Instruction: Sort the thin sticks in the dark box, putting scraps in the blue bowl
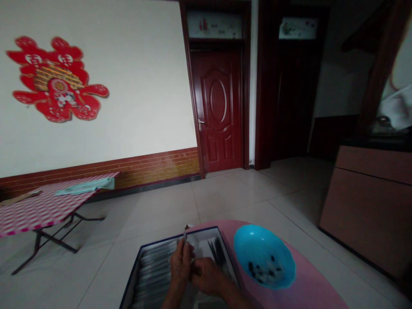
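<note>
My left hand (pixel 180 261) is closed over a shallow white box, its fingers pinching a thin slender piece (pixel 185 235) whose tip pokes up above them. Close against it, my right hand (pixel 207 274) has its fingers curled; whatever they grip is hidden. The box (pixel 200 236) has a dark blue rim. Rows of slim, clear-looking packed items (pixel 153 272) fill its left side, blurred. At its right side lie several thin dark pointed pieces (pixel 217 252). A blue bowl (pixel 257 236) to the right contains small black and clear bits (pixel 270 271).
Box and bowl rest on a pink round table (pixel 313 279). To the left, a folding table with a checked cloth (pixel 41 210) carries a pale green cloth (pixel 85 186). A brown cabinet (pixel 367 206) stands at right, and a red door (pixel 219 107) is shut ahead.
</note>
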A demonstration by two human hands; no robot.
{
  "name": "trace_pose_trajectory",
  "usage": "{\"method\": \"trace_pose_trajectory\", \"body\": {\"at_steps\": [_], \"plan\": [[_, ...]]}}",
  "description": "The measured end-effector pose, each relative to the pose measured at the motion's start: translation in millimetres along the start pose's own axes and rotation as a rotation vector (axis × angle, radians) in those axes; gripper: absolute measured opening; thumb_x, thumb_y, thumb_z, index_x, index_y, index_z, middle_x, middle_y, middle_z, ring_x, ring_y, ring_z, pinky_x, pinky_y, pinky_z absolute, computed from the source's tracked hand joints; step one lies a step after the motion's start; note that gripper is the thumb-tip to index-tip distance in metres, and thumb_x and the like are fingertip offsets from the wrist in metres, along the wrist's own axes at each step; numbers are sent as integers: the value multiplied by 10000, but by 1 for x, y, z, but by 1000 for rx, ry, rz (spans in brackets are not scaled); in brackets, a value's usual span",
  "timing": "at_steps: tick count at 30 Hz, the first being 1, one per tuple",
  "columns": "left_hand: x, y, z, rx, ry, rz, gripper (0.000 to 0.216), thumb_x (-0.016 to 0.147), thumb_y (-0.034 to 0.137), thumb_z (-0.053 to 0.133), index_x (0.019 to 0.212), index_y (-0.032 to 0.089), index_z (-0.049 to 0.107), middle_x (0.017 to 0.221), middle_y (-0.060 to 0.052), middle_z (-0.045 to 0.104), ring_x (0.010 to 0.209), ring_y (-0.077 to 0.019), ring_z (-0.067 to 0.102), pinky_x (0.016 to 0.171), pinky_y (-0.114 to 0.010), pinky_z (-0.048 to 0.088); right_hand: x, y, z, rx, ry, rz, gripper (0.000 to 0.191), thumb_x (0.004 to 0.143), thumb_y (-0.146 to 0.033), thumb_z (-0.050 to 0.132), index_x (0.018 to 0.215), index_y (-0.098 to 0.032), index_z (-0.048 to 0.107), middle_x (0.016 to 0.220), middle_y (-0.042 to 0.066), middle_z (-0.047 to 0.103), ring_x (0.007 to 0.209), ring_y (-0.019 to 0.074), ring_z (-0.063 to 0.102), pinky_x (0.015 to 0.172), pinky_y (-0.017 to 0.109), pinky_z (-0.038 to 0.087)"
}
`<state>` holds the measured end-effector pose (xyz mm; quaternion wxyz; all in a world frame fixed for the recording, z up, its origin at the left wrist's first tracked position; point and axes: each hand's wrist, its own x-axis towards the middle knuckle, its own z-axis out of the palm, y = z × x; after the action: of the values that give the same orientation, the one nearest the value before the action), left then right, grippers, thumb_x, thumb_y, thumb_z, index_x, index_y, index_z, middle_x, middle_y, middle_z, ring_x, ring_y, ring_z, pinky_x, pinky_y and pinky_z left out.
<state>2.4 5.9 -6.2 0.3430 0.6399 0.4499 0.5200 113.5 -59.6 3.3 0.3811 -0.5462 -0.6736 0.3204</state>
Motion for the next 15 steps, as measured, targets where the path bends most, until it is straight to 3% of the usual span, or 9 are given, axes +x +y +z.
{"method": "trace_pose_trajectory", "body": {"at_steps": [4,9,15], "plan": [[3,-9,-1,69,60,45,625,848,634,401,1132,120,615,674,-44,698,532,-207,653,510,-321,528,0,6,-2,-105,101,-31,250,727,-88,479,741,-190,706,773,29,722,727,174,631,644,248,418],[7,-21,-3,291,129,145,546,884,560,356,1031,150,686,839,-111,748,758,-266,714,697,-387,556,6,22,-11,-243,271,40,300,740,-54,441,816,-173,707,856,84,735,846,197,664,772,276,464],[5,-22,-4,474,90,230,439,942,431,346,1034,182,695,923,-100,758,800,-252,725,689,-343,550,5,33,-6,-298,281,58,311,736,-38,442,830,-181,701,880,89,725,882,212,653,811,304,458]]}}
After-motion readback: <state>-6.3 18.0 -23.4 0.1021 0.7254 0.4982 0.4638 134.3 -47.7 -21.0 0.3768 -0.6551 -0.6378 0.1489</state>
